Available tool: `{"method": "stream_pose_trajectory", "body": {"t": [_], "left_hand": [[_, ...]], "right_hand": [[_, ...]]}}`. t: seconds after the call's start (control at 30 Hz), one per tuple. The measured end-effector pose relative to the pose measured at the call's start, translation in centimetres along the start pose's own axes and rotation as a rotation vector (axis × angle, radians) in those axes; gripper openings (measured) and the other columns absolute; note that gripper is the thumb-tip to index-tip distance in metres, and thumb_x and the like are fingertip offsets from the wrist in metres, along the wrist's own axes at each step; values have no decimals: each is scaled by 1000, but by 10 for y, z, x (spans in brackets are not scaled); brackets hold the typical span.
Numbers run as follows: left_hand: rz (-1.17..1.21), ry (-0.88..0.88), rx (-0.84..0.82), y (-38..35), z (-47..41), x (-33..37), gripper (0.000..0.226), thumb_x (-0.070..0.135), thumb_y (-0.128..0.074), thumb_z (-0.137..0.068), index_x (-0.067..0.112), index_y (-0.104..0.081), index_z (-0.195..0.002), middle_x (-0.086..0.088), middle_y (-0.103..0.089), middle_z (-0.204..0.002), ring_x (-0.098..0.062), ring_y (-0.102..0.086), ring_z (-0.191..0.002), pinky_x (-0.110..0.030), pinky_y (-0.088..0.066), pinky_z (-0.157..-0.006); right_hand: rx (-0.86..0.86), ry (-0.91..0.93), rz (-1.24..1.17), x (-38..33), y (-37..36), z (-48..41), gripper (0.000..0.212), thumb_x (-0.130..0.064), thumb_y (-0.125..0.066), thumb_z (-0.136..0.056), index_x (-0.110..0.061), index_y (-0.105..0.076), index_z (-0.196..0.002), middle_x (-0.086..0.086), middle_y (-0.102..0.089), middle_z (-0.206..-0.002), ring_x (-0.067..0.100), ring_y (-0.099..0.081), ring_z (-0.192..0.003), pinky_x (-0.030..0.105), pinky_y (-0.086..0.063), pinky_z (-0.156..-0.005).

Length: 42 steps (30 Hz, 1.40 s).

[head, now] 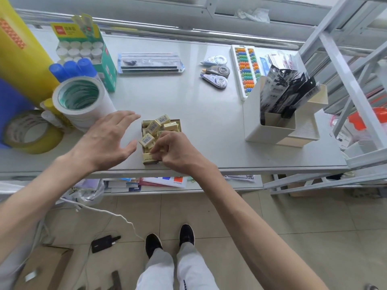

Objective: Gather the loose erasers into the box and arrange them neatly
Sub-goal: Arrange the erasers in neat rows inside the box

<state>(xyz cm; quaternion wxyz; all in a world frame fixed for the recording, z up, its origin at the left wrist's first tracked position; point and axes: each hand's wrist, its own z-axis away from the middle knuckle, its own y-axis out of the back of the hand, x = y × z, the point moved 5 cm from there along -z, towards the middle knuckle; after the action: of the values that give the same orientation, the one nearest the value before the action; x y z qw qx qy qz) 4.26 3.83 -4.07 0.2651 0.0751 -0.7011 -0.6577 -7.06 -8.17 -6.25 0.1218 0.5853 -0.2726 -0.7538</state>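
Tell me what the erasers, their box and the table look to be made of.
Erasers: pale yellow blocks, probably rubber or vinyl, in glossy wrap or labels printed with barcodes.
Box: likely thin cardboard, brown matte edge showing at its near end.
Table: smooth white top with a soft sheen, perhaps laminate or painted metal; cannot tell which.

Right hand (174, 151) covers near right part of box (149, 162); fingertips buried among erasers (152, 127), grip on one not readable. Barcode print on erasers too small to read. Yellow roll (18, 51) cut off by left edge. Brown tape roll (31, 132) partly behind white tape stack (81, 101). Both forearms leave picture at bottom.
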Motion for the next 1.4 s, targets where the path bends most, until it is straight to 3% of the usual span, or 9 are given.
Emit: {"method": "stream_pose_trajectory", "body": {"t": [0.1,0.3,0.5,0.57,0.73,0.87,1.03,1.23,1.4], "left_hand": [[-8,-2,0,-1,0,0,65,29,-66,-86,18,-39,-145,-6,-43,-148,-25,-38,-136,-41,-28,-112],[4,11,8,0,1,-1,65,29,-65,-87,19,-38,-145,-6,-42,-148,-24,-37,-137,-40,-28,-113],[24,24,12,3,1,-1,65,27,-65,-87,18,-38,-146,-6,-42,-149,-24,-37,-137,-37,-27,-113],[21,25,11,2,3,-1,64,27,-64,-87,18,-38,-146,-6,-42,-149,-24,-37,-137,-38,-27,-113],[8,27,-1,1,5,-2,65,26,-64,-88,19,-38,-146,-6,-42,-149,-24,-37,-137,-39,-27,-113],[12,31,0,3,4,-1,64,25,-64,-88,19,-38,-146,-7,-42,-149,-25,-37,-137,-39,-27,-113],[9,39,-11,4,4,-1,64,26,-63,-89,19,-37,-146,-6,-41,-150,-24,-36,-138,-38,-27,-114],[8,45,-19,5,9,0,63,26,-63,-89,19,-37,-146,-7,-41,-150,-25,-36,-139,-39,-28,-114],[11,58,-27,3,8,-1,61,26,-61,-91,19,-37,-146,-6,-40,-150,-24,-36,-139,-39,-28,-114]], "right_hand": [[-23,46,59,-4,1,1,10,1,-73,-83,0,-77,-91,0,-62,-97,11,-54,-87,4,-37,-70],[32,45,16,-4,8,3,12,2,-74,-77,-4,-73,-88,7,-63,-89,4,-49,-63,10,-40,-59],[72,43,-37,-12,16,-3,10,0,-67,-83,-7,-75,-84,-6,-65,-76,-5,-55,-60,7,-41,-60],[146,61,-39,-13,21,-7,12,-1,-66,-84,-9,-74,-89,-2,-67,-84,1,-56,-65,8,-42,-64],[66,25,125,-9,9,-18,26,-10,-68,-88,-17,-71,-113,3,-54,-105,15,-56,-87,38,-51,-86],[8,22,213,-14,5,-16,34,-13,-65,-92,-20,-66,-126,-1,-41,-106,19,-54,-96,39,-48,-89],[-4,18,242,-17,9,-13,19,-20,-73,-87,-16,-66,-104,0,-47,-109,21,-56,-93,41,-51,-84],[109,7,54,-11,24,1,18,-11,-71,-82,-14,-62,-97,0,-64,-89,17,-59,-79,43,-55,-77],[86,-49,33,-8,38,11,19,-22,-79,-80,-11,-70,-94,-1,-69,-86,7,-59,-71,24,-50,-64]]}}
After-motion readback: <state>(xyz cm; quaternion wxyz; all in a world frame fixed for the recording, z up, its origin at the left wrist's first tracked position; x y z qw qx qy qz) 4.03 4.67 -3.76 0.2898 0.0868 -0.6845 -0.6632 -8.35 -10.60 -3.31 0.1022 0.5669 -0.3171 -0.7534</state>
